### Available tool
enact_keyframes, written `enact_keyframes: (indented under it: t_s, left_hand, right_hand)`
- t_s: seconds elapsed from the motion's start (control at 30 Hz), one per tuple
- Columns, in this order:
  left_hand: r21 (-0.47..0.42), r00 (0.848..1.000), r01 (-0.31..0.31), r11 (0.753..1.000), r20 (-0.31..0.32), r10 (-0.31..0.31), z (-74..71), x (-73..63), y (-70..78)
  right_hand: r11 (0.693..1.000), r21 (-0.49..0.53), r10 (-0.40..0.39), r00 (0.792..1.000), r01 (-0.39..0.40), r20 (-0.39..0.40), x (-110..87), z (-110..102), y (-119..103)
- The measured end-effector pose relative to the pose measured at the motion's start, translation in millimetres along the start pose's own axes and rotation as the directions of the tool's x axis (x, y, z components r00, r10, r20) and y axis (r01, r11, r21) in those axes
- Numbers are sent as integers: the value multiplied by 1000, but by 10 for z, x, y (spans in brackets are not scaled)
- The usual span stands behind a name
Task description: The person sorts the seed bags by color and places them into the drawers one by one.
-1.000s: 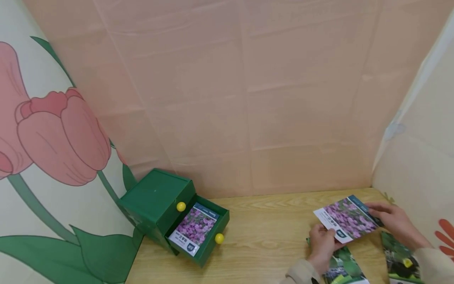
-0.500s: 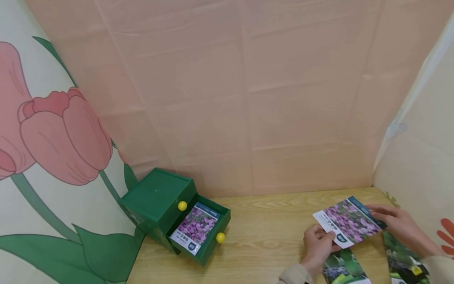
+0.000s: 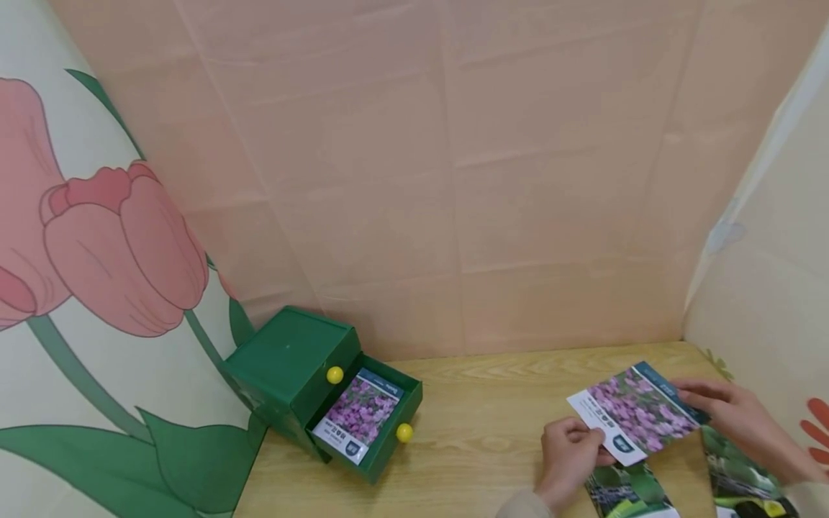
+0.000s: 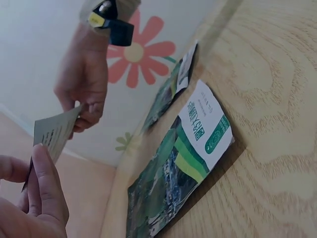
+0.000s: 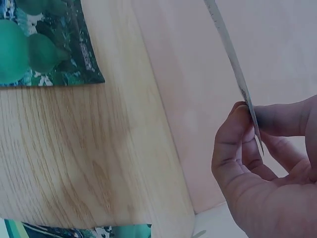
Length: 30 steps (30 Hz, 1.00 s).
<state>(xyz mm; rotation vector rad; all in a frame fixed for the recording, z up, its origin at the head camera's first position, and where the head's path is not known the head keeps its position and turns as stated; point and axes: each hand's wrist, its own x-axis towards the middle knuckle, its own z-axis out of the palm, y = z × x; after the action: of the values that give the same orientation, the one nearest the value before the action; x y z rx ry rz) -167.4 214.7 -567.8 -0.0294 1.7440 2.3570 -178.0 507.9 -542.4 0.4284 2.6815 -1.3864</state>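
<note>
A seed packet with pink-purple flowers (image 3: pixel 641 411) is held above the table between both hands. My left hand (image 3: pixel 573 453) pinches its white lower edge, while my right hand (image 3: pixel 735 417) grips the dark blue top edge. In the right wrist view the packet (image 5: pixel 233 64) appears edge-on between thumb and fingers. Below it lies a green packet with gourd pictures (image 4: pixel 173 168), partly hidden in the head view. Another green packet (image 3: pixel 745 467) rests under my right forearm.
A green two-drawer box (image 3: pixel 291 356) stands at the left on the wooden table (image 3: pixel 479 432). Its lower drawer (image 3: pixel 395 450), with a yellow knob, is pulled out and contains a similar pink-flower packet (image 3: pixel 359 414). Walls border the table's back and sides.
The held packet has shifted slightly down and toward me, with my left hand moving a little left and down. Both hands keep their hold.
</note>
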Motion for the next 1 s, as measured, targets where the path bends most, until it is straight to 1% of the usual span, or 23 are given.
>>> enact_keyframes:
  t_s: [0.07, 0.17, 0.23, 0.33, 0.43, 0.5, 0.7, 0.77, 0.9, 1.0]
  left_hand:
    - [7, 999, -31, 1000, 18, 30, -50, -24, 22]
    - [-15, 996, -69, 998, 59, 69, -129, -64, 47]
    - [-35, 993, -84, 996, 85, 86, -177, -92, 63]
    - [-52, 990, -92, 994, 99, 97, -250, -134, 93]
    - [-54, 991, -86, 995, 97, 91, -299, -174, 137]
    - [-56, 993, -71, 996, 93, 76, -327, -198, 171]
    - [-66, 998, 28, 997, 66, -23, -398, -281, 271]
    - [-70, 998, 39, 997, 59, -35, -421, -300, 300]
    - [-86, 998, 19, 996, 61, -13, -486, -321, 338]
    - [-104, 996, -26, 994, 80, 34, -546, -342, 354]
  right_hand:
    - [1000, 2, 7, 1000, -7, 4, -28, 16, -40]
    - [1000, 14, 9, 1000, -9, 13, -69, 36, -100]
    - [1000, 18, 5, 1000, -5, 14, -99, 47, -138]
    - [1000, 23, -15, 1000, 15, 12, -132, 80, -197]
    - [998, 25, -52, 999, 52, 5, -174, 129, -232]
    - [998, 19, -68, 998, 68, 3, -202, 163, -246]
    - [998, 16, -53, 998, 53, 33, -268, 223, -300]
    - [999, 25, -45, 998, 43, 50, -278, 238, -335]
    - [998, 68, -14, 995, 7, 99, -286, 252, -418]
    - [994, 106, -9, 992, -4, 128, -294, 259, -470]
